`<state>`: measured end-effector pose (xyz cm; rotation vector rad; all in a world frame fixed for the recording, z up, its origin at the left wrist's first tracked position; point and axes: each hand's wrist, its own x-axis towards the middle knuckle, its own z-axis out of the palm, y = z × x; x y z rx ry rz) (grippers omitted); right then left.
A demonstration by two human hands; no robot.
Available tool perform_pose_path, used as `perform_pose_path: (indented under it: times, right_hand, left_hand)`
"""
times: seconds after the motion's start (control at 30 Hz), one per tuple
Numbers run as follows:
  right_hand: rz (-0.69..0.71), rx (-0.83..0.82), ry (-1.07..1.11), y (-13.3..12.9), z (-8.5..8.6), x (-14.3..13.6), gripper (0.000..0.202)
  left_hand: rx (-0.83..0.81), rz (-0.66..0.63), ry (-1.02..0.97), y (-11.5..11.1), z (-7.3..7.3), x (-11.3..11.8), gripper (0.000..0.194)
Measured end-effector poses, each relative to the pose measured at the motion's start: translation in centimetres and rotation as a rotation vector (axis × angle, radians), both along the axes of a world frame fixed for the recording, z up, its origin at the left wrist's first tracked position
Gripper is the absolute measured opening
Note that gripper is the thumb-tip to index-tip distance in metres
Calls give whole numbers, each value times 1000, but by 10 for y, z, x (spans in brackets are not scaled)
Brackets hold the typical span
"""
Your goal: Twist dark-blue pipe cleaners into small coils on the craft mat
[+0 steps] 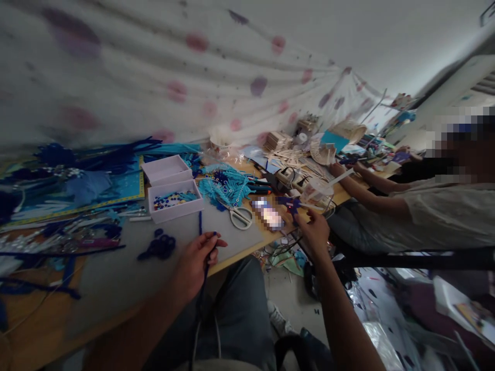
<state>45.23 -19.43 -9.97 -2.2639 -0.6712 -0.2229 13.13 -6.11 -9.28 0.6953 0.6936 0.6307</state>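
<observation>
My left hand (199,260) pinches a dark blue pipe cleaner (200,224), which stands up above the fingers and runs down past the wrist towards my lap. Over at the table's front edge, my right hand (315,232) has its fingers closed at the handle of a dark blue glue gun (292,205) with a small red light. Dark blue fuzzy coils (158,246) lie in a small heap on the grey mat (112,273), left of my left hand. Behind that hand are white-handled scissors (240,218) and a white box (178,210) holding blue, white and yellow beads.
A blurred-out lit phone (268,214) lies beside the glue gun. Light blue fuzzy pieces (228,185) and pipe cleaners crowd the back and left. A clear plastic cup (315,191) stands on the right. Another person (417,206) works farther right. A spotted curtain (154,77) hangs behind.
</observation>
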Motion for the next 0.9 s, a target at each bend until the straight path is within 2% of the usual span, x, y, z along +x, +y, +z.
perform_pose_path:
  times: [0.1,0.23,0.3,0.4,0.5,0.6,0.63,0.77,0.9]
  right_hand:
    - [151,-40,101,16,-10,19,61]
    - [204,-45,101,33,-14,22,50]
    - [183,-19,71,33,-10,23,50]
    - [120,44,2,19,7,17,54]
    - [77,172,-70,-1,29,-12,52]
    - [253,216,83,-16,45,-66,45]
    - [353,201,162,-18,48,-86,43]
    - [622,176,376,-17,47,-150,37]
    - [682,98,311,-10,41,-167,37]
  left_hand:
    - [13,-11,13,-3,-1,4,38]
    - [48,2,19,-5,-6,7,34]
    - [49,6,22,-5,-9,7,35]
    - [18,17,50,-5,-11,8,36]
    - [13,32,54,-5,-8,10,35]
    - [65,44,17,-6,-3,12,31]
    - [82,42,11,-7,-2,13,31]
    - [115,13,-2,-10,3,13,33]
    - [111,2,11,-10,7,6,34]
